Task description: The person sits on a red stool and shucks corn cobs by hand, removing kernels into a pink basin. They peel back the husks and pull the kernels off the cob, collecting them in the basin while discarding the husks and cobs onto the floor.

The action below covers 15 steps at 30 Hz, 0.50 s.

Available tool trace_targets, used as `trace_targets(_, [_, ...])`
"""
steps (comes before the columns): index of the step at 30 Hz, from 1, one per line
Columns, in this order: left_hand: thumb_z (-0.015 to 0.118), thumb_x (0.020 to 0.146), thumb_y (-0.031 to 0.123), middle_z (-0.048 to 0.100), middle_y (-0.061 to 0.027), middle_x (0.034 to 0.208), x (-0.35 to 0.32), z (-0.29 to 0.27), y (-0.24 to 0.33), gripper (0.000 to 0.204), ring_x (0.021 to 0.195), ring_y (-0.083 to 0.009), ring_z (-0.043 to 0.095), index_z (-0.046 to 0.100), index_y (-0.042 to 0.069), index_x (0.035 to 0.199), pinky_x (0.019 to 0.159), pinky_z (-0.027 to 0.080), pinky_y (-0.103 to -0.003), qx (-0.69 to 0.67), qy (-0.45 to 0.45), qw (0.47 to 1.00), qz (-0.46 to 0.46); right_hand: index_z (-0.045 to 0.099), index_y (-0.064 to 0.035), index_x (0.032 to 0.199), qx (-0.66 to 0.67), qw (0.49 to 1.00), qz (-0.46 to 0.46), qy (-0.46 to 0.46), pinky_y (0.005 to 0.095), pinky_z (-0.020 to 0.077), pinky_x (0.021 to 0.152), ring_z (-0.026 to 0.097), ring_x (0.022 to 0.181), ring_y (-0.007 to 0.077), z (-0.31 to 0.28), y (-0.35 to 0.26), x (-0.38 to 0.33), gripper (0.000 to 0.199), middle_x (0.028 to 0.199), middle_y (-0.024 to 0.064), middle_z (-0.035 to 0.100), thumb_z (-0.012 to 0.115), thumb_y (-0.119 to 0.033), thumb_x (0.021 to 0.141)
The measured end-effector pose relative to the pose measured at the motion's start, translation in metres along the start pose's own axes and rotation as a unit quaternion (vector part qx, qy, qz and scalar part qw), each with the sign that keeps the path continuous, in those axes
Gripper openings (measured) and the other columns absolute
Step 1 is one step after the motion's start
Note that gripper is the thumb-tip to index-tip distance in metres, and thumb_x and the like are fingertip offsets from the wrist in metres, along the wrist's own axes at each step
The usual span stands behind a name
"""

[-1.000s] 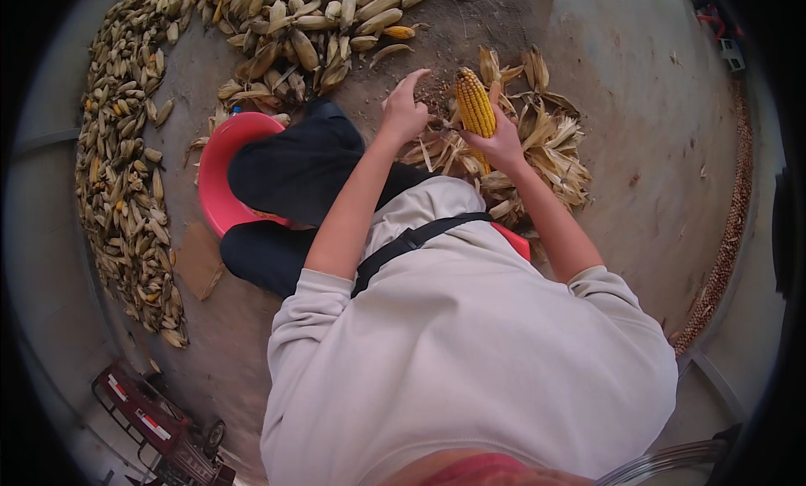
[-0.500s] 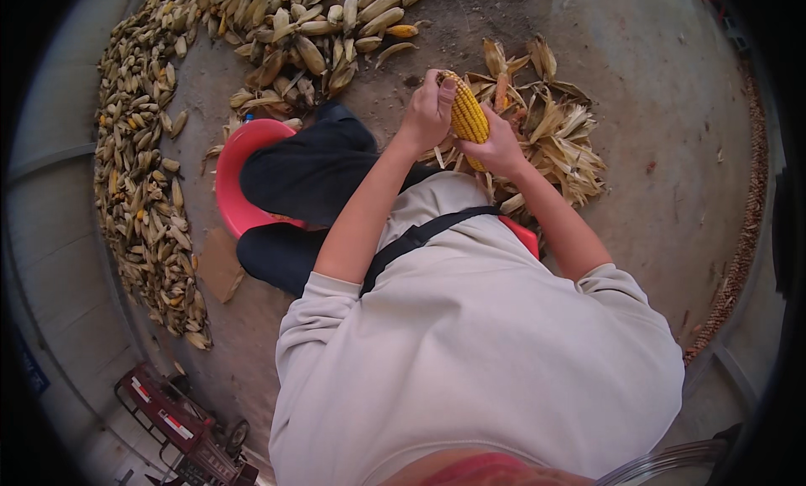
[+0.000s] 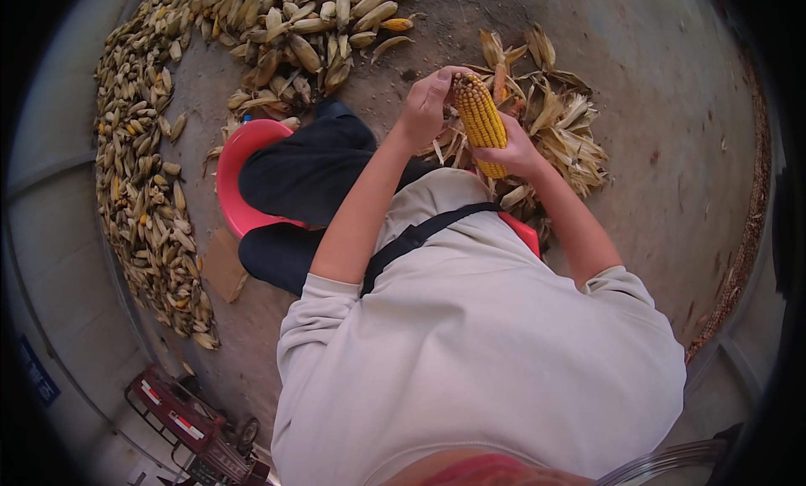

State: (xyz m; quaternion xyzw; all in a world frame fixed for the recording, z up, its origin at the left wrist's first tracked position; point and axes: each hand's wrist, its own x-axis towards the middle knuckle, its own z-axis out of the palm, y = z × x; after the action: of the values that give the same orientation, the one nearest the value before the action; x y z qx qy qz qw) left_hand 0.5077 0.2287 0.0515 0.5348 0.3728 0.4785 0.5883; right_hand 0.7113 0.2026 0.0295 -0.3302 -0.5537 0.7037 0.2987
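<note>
A husked yellow corn cob [image 3: 479, 115] stands nearly upright between my two hands. My right hand [image 3: 514, 154] grips its lower end from the right. My left hand [image 3: 426, 106] closes on its upper tip from the left. Behind the cob lies a heap of dry torn husks [image 3: 564, 125] on the concrete floor. My dark trouser legs [image 3: 306, 171] stretch to the left below my left forearm.
A long pile of unhusked corn ears [image 3: 143, 183] runs along the left wall and across the top [image 3: 311, 32]. A red plastic seat [image 3: 235, 171] shows under my legs. A red wheeled cart [image 3: 189, 419] stands at the lower left. Spilled kernels line the right edge [image 3: 743, 251].
My left hand moved from pulling husk beside the cob to gripping its top. The cob now stands more upright, and the view has shifted slightly.
</note>
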Motion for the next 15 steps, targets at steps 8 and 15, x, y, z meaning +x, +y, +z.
trace_targets(8, [0.050,0.105,0.030,0.069,-0.0074,0.099,0.003,-0.003,0.006,0.035,0.089,-0.0139,0.068,0.064,-0.001,0.115,0.081,0.056,-0.027,-0.022,0.065,0.996,-0.053,0.053,-0.0004,0.120,0.038,0.999,0.009,0.006,0.0279,0.0496,0.082,0.059,0.090,0.0118,-0.004,-0.004,-0.004,0.059,0.101,0.0044,0.062,0.078,-0.020,0.070])
trace_targets(15, [0.075,0.091,0.023,0.067,-0.0056,0.103,-0.001,0.016,0.025,0.033,0.087,-0.0142,0.068,0.066,0.003,0.114,0.076,0.057,-0.028,0.189,0.138,0.972,0.013,0.056,-0.0011,0.122,-0.111,0.988,-0.017,0.109,0.0293,0.0519,0.082,0.063,0.090,0.0127,-0.008,0.004,0.001,0.057,0.101,0.0057,0.067,0.079,-0.021,0.074])
